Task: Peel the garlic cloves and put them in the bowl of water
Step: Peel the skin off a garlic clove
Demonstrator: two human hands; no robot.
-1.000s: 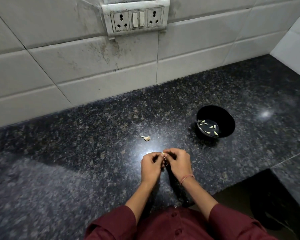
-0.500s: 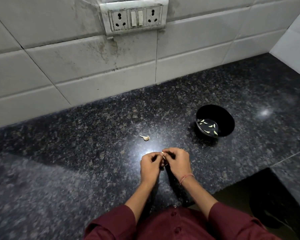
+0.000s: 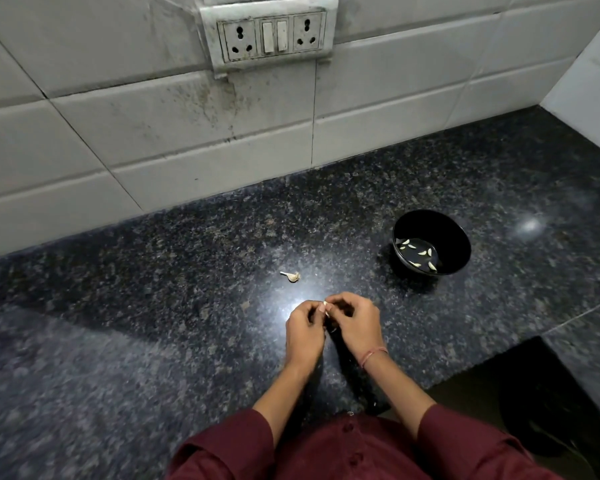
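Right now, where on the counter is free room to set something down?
Bare granite counter stretches left of the left hand and loose garlic clove, up to the tiled wall; also right of the black bowl. Crowded between the right hand, that clove and the bowl.

Worktop (image 3: 153, 341) tally
I count one bowl (image 3: 454, 237), about six peeled cloves (image 3: 422, 252) inside, one loose clove (image 3: 293, 276) mid-worktop, one held clove (image 3: 325, 304) between left hand (image 3: 305, 332) and right hand (image 3: 355, 323).

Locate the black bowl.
In the head view, the bowl stands on the counter right of centre, beyond the right hand, peeled cloves inside.
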